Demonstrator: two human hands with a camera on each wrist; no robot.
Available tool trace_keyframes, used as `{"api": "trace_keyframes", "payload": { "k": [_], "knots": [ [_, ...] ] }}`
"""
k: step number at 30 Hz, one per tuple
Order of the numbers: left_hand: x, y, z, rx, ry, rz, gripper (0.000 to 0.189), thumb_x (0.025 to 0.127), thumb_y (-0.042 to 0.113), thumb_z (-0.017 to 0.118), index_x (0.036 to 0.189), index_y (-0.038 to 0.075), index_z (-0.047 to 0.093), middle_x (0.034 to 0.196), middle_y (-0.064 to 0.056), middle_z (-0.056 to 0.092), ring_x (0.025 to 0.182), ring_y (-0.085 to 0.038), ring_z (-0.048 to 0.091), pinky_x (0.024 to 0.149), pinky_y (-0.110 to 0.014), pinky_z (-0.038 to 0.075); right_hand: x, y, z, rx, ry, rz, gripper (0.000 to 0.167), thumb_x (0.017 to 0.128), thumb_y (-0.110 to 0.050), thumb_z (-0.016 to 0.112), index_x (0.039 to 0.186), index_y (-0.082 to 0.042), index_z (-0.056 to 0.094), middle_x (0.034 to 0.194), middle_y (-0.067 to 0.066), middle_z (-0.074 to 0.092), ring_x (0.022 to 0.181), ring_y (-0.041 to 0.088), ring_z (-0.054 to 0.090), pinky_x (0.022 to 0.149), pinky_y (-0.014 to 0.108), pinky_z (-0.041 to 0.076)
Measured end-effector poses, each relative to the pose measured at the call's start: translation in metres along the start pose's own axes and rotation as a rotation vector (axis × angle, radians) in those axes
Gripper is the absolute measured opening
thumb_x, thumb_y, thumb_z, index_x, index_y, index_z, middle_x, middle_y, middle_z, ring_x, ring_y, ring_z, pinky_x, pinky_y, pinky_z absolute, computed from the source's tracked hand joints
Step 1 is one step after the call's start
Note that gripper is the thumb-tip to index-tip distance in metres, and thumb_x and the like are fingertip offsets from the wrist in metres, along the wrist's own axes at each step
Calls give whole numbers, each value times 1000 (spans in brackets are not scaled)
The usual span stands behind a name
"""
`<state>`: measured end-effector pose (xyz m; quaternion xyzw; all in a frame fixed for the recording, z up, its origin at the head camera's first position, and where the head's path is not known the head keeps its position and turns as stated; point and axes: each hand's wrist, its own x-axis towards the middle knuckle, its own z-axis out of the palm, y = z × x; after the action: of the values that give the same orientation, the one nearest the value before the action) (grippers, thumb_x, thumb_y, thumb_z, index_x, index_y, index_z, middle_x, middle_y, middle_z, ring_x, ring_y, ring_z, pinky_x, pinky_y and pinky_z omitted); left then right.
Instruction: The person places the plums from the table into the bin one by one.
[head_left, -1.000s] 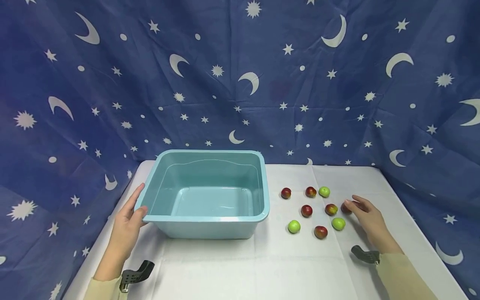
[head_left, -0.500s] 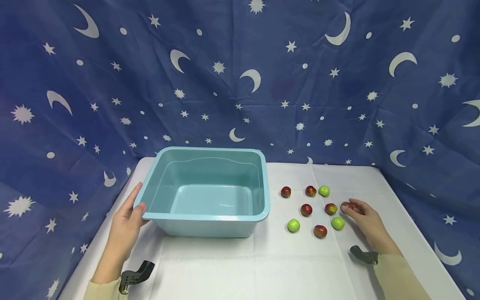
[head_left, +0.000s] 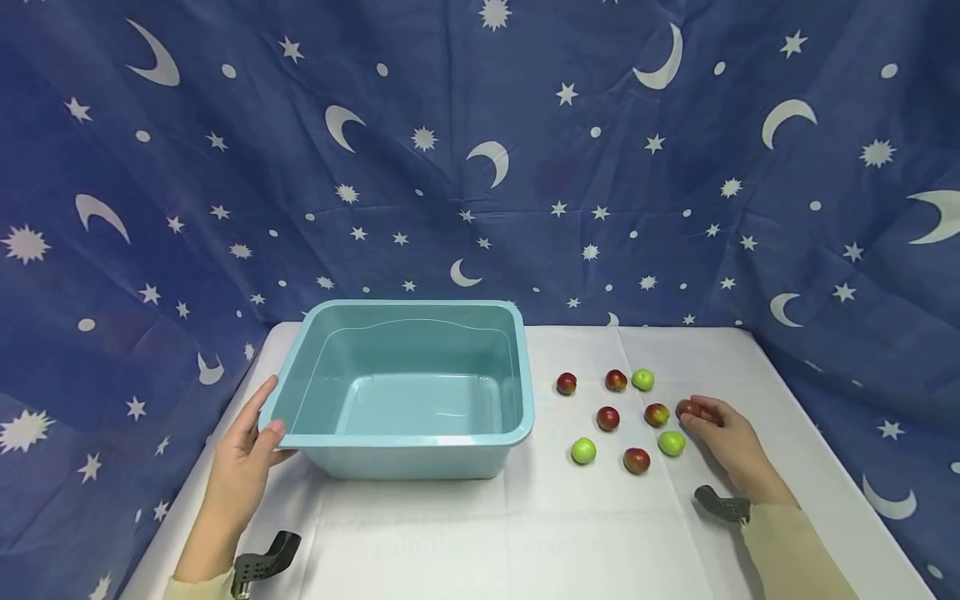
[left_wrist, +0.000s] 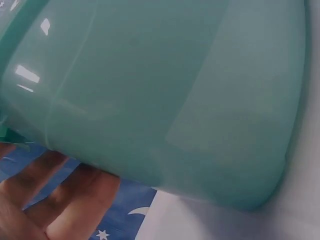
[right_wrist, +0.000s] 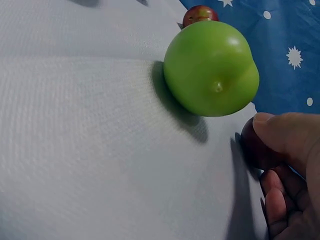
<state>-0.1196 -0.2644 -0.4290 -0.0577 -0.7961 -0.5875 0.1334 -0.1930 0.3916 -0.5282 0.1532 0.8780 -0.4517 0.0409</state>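
Note:
My left hand holds the near left corner of a light blue plastic basin, thumb on the rim. In the left wrist view, the fingers lie against the outside of the basin. On the right, my right hand pinches a dark red plum between thumb and fingers, low at the white cloth. The right wrist view shows the thumb on this plum, partly covered by the hand. Just beside it sits a green plum, also seen as the green plum in the head view.
Several more plums lie loose on the white cloth right of the basin, among them a red plum, a red plum and a green plum. Behind hangs a blue curtain with moons and stars.
The fingers of my right hand have closed in on the dark red plum. My left hand keeps its place on the basin. The head view has shifted slightly.

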Motion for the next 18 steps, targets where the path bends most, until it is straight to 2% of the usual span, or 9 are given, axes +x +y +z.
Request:
{"api": "trace_keyframes", "payload": {
  "k": [5, 11, 18],
  "knots": [
    [-2, -3, 3, -2, 59, -45, 56, 101, 8, 45, 152, 27, 33, 154, -15, 26, 109, -4, 54, 73, -21, 55, 1, -2, 2, 4, 22, -6, 81, 91, -58, 57, 149, -7, 33, 138, 22, 41, 124, 39, 38, 102, 59, 34],
    [-4, -3, 5, -1, 75, -78, 55, 101, 13, 45, 152, 29, 32, 152, -18, 29, 106, -5, 57, 73, -22, 55, 1, -5, 3, 14, 44, -4, 77, 92, -54, 57, 147, -5, 36, 136, 21, 42, 121, 37, 39, 99, 55, 37],
    [-4, -2, 7, 2, 74, -86, 55, 101, 15, 44, 152, 31, 32, 153, -17, 28, 106, -4, 56, 74, -21, 55, -1, -1, 4, -14, 56, 5, 83, 89, -63, 53, 146, -5, 37, 134, 21, 43, 120, 38, 40, 99, 55, 37]
  ]
}}
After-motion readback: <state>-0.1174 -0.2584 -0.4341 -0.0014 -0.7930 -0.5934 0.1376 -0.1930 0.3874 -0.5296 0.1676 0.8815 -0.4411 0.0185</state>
